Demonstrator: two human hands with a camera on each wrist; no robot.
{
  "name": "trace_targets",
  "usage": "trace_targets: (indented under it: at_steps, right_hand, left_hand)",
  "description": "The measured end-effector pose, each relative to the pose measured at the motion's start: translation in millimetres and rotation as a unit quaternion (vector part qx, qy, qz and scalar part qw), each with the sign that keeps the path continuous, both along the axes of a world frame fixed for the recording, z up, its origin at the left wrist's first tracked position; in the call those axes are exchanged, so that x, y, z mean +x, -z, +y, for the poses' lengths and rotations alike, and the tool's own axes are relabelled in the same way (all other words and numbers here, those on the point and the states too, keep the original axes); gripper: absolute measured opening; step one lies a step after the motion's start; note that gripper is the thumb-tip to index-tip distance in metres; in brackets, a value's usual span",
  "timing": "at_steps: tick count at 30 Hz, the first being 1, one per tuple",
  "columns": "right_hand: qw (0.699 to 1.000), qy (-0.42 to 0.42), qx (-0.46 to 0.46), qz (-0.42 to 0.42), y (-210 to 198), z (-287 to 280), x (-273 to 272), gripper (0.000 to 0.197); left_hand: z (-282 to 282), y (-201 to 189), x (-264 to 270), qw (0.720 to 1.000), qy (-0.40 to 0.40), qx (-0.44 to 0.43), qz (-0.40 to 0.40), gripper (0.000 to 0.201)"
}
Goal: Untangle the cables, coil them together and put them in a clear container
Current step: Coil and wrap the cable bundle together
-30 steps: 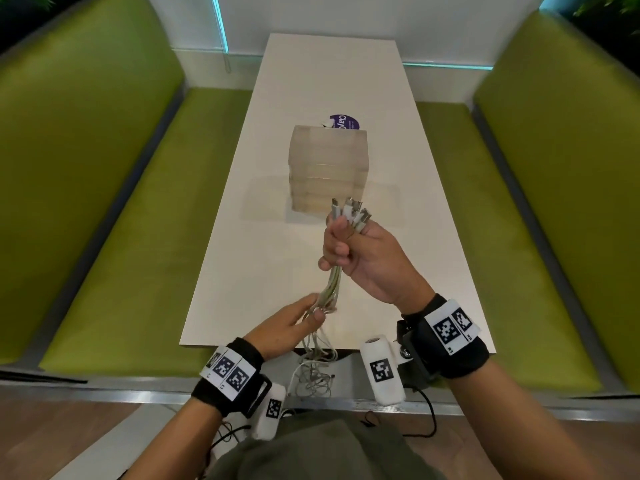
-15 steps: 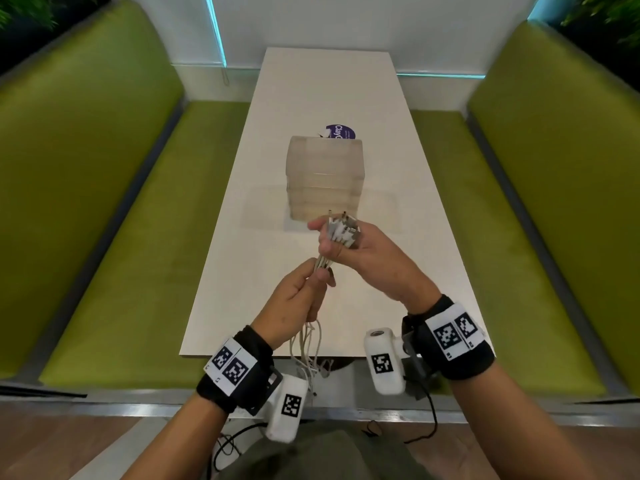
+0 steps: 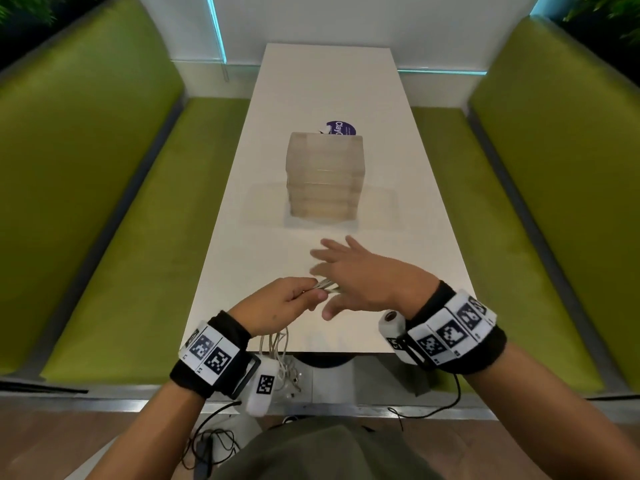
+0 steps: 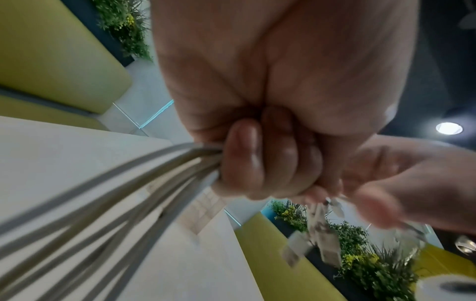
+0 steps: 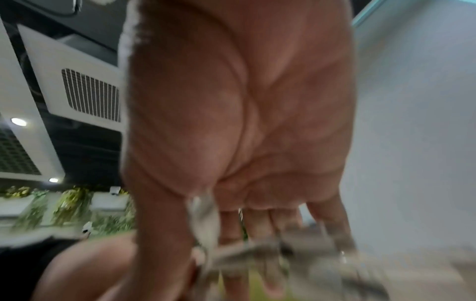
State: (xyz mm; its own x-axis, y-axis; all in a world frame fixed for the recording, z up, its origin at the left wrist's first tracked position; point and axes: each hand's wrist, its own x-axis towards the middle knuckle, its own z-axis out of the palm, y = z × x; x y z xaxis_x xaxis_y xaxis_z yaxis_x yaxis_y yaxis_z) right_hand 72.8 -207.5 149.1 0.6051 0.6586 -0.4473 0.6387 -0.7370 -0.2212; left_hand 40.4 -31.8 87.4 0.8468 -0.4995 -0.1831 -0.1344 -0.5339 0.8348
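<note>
A bundle of thin white cables (image 3: 325, 285) is gripped near its plug ends by my left hand (image 3: 294, 297) over the near end of the white table (image 3: 263, 258). In the left wrist view the fingers (image 4: 257, 163) curl tight round the cables (image 4: 128, 193), and the blurred plug ends (image 4: 319, 230) stick out past them. The loose cable lengths (image 3: 277, 351) hang off the table's near edge. My right hand (image 3: 349, 271) hovers flat over the plug ends with fingers spread and straight, holding nothing. A stack of clear containers (image 3: 325, 178) stands mid-table, beyond both hands.
Green benches (image 3: 114, 237) flank the table on both sides. A purple round label (image 3: 341, 128) lies behind the container stack. Black wires (image 3: 207, 445) trail on the floor near my lap.
Both hands came down toward the near table edge. My right hand let go of the plug ends and opened flat; my left hand slid up the bundle to just below the plugs.
</note>
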Motion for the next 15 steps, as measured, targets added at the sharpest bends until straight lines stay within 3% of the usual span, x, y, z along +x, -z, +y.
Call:
trace_targets:
  at_steps: [2,4,7,12,15]
  right_hand:
    - [0.995,0.030,0.043,0.087,9.8,2.0,2.0,0.027]
    - [0.972,0.079,0.105,0.193,12.2,-1.2,-0.2,0.013]
    - [0.953,0.088,0.134,0.257,2.1,-9.1,-2.2,0.017]
    - [0.951,0.078,0.191,0.231,-22.3,-18.1,4.4,0.023]
    - [0.937,0.120,0.233,0.230,-30.1,-22.5,9.3,0.023]
  left_hand:
    - [3.0,-4.1,-0.7,1.000,0.024,-0.004,0.005,0.027]
    - [9.3,-3.8,-1.3,0.999,0.016,-0.032,0.032,0.030]
    - [15.9,3.0,-9.8,0.991,0.010,-0.106,0.079,0.031]
    - [17.3,14.6,-21.2,0.983,-0.008,-0.167,0.070,0.047]
    - [13.6,16.0,-21.1,0.984,-0.050,-0.171,0.024,0.030]
